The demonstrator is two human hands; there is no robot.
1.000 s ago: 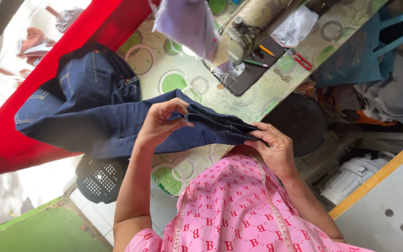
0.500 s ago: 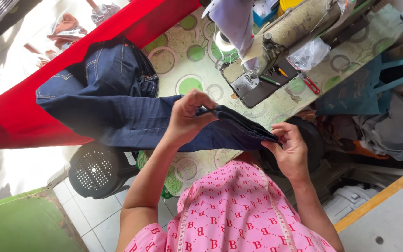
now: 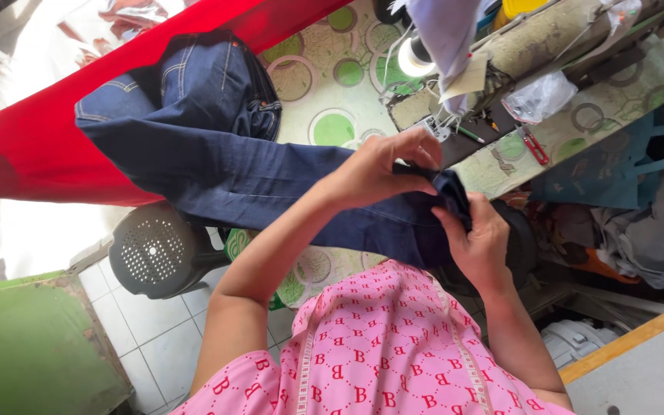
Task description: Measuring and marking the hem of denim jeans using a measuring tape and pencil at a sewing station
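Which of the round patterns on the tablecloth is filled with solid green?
The circle just above the jeans leg, left of the left hand: its middle is solid bright green, while the rings beside it are mostly outlines with pale middles.

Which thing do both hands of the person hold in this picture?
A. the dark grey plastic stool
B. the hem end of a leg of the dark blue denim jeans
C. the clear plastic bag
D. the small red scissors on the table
B: the left hand and the right hand both pinch the folded hem end of a leg of the dark blue denim jeans; the other things lie untouched.
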